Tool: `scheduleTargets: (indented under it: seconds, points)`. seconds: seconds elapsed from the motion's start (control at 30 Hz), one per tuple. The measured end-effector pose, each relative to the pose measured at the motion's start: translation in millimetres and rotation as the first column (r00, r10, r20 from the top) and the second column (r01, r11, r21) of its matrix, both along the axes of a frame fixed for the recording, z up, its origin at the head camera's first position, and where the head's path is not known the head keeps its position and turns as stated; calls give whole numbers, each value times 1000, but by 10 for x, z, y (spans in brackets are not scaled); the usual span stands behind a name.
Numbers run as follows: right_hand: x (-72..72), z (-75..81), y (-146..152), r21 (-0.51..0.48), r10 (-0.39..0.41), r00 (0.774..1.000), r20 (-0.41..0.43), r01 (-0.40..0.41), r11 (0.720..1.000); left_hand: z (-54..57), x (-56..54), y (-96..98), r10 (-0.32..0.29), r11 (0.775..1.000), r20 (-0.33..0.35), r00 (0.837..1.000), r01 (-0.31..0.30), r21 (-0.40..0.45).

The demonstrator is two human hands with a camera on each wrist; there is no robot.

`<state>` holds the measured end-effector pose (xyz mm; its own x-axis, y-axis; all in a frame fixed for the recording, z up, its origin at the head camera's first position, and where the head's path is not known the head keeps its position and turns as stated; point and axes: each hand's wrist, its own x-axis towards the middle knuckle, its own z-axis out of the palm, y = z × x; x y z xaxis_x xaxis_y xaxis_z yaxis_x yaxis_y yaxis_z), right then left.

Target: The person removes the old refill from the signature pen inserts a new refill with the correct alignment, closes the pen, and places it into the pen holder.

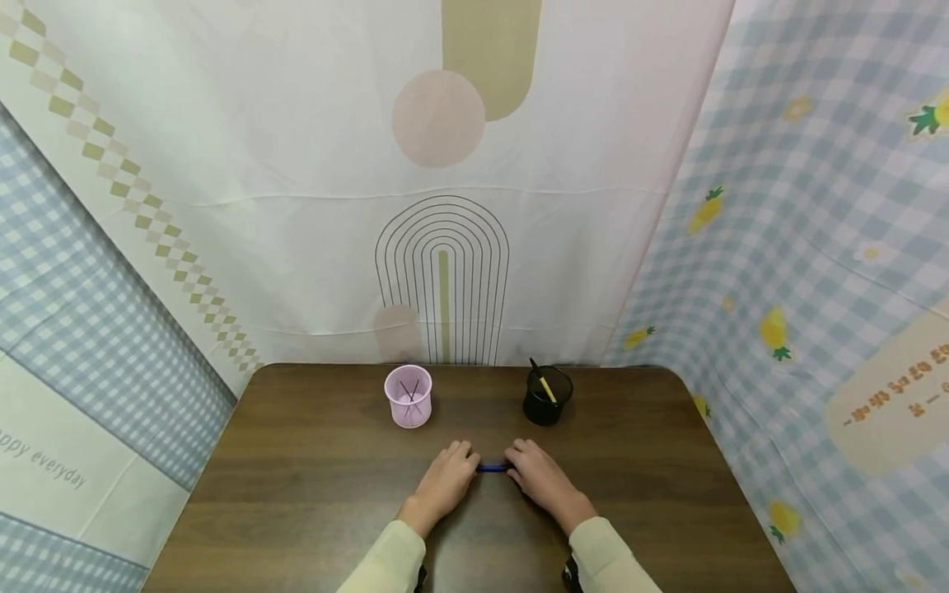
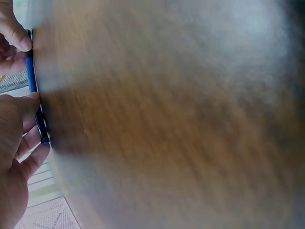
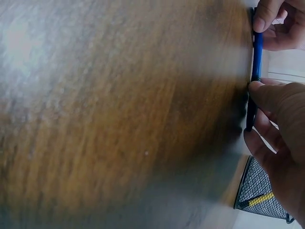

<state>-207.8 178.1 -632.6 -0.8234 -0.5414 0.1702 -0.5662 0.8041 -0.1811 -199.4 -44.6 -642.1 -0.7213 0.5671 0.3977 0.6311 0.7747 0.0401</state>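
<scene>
A blue pen (image 1: 493, 468) with dark ends lies level, low at the table, between both hands. My left hand (image 1: 448, 476) pinches its left end and my right hand (image 1: 543, 478) pinches the other. In the left wrist view, the thumb and fingers of the left hand (image 2: 16, 138) hold the end of the pen (image 2: 31, 76) that has a clip. From the right wrist view, the right hand (image 3: 283, 114) grips the dark tapered end of the pen (image 3: 257, 57). The fingers partly cover both ends.
Beyond the left hand stands a pink mesh cup (image 1: 397, 405) with thin dark sticks crossing inside. A black mesh cup (image 1: 535, 412) behind the right hand holds a yellow and black pen (image 1: 547, 389). The brown wooden table (image 1: 296, 494) ends at a patterned cloth (image 1: 311, 247).
</scene>
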Motion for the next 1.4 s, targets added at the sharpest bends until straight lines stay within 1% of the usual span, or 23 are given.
scheduleTargets:
  seconds: [0.2,0.47,0.6,0.73,0.9,1.0,1.2,1.4]
  points:
    - [16,38,6,-29,-2,1000,6,3,1000,2,2,-9,-1,999,-16,1000,1,34]
    - [27,165,19,-89,13,999,-38,-16,996,104,-5,-9,6,997,-80,997,0,74]
    - [34,241,21,-109,13,998,-60,-20,994,177,-10,-7,7,997,-101,995,1,82]
    - [44,328,24,-130,9,995,-103,-22,991,259,-11,-2,5,996,-134,991,7,89]
    - [55,426,33,-145,13,986,-164,-37,989,365,-14,0,-2,994,-196,981,23,109]
    - [70,492,36,-158,17,982,-188,-47,986,427,-13,0,-7,992,-228,974,36,123]
    - [96,624,41,-160,18,980,-198,-50,986,558,-2,-2,-20,988,-249,968,57,142]
    - [122,772,40,-186,34,968,-247,-82,979,721,6,-2,-28,982,-287,957,80,171]
